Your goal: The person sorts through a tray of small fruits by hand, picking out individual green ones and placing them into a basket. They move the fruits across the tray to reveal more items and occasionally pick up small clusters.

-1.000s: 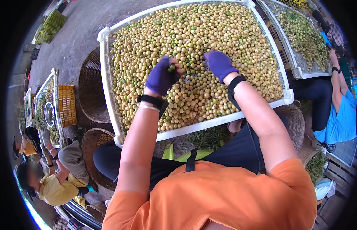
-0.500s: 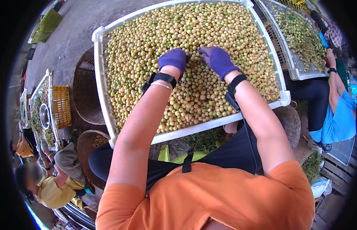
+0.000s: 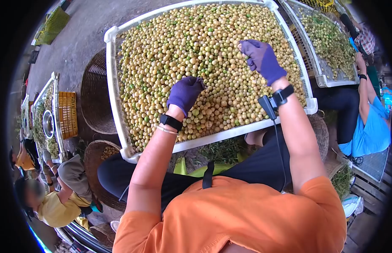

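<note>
A white-framed mesh tray [image 3: 112, 90] in front of me is covered with small round yellow-green fruits [image 3: 162, 50]. Low over the tray's middle is my left hand [image 3: 184, 95] in a purple glove, its fingers curled closed, fingertips right at the fruits. My right hand [image 3: 263, 61], gloved alike, is above the right part of the tray with thumb and fingers drawn together. What sits inside either closed hand is hidden. Black straps circle both wrists, and a cable hangs from the right one.
Wicker baskets [image 3: 91, 99] stand left of the tray, one holding fruits. A second tray [image 3: 320, 80] with fruits and stems is at the right, beside a person in blue [image 3: 368, 130]. On the left are a yellow crate [image 3: 68, 114] and a seated person in yellow [image 3: 57, 208].
My right hand has lifted away from the middle and moved right and a little farther out. My left hand has come slightly back toward me; the hands are now farther apart.
</note>
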The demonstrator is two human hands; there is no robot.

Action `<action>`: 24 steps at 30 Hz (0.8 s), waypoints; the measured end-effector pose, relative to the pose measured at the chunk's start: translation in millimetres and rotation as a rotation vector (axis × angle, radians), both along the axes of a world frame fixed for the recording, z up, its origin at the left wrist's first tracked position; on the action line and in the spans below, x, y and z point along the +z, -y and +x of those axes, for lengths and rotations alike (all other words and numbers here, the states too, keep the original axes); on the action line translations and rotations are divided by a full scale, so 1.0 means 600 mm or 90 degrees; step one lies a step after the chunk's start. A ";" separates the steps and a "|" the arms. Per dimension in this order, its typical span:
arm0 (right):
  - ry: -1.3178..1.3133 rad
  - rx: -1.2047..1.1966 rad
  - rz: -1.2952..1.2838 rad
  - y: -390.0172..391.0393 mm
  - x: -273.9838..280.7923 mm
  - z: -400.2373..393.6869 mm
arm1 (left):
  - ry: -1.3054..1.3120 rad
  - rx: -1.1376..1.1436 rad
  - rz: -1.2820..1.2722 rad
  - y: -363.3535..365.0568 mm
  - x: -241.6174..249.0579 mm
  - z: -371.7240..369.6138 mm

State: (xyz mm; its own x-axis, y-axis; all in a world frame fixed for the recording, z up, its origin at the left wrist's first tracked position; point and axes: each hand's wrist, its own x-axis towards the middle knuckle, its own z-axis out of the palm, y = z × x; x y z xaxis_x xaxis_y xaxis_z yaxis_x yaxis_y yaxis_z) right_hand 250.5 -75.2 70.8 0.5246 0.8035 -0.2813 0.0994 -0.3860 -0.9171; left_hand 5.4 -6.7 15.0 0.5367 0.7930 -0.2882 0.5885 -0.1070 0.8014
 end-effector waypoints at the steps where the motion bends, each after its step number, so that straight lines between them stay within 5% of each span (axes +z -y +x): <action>1: -0.071 0.000 0.029 0.006 0.018 -0.001 | 0.042 0.020 -0.058 0.005 0.009 0.002; 5: -0.148 0.043 0.026 0.034 0.010 0.008 | 0.153 0.061 -0.112 0.009 -0.009 0.018; 8: -0.191 0.059 0.000 0.047 0.004 -0.003 | 0.034 0.085 0.155 0.001 -0.038 0.027; 13: -0.261 0.134 -0.012 0.060 0.023 -0.033 | 0.359 0.063 -0.181 0.030 0.001 0.043; 17: -0.266 0.161 -0.016 0.064 0.030 -0.070 | 0.266 -0.081 -0.378 0.042 0.051 0.057; 19: -0.246 0.124 -0.022 0.068 0.038 -0.089 | 0.247 -0.151 -0.223 0.057 0.044 0.056; 24: -0.284 0.067 -0.006 0.077 0.030 -0.081 | 0.073 -0.164 -0.134 0.097 0.031 0.058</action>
State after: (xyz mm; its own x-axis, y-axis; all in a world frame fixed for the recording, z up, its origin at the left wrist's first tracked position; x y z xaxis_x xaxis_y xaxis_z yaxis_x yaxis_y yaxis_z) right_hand 202.2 -121.3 88.9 0.2663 0.8426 -0.4681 -0.2647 -0.4030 -0.8761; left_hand 40.2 -65.1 33.4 0.7496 0.5569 -0.3576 0.4690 -0.0658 0.8807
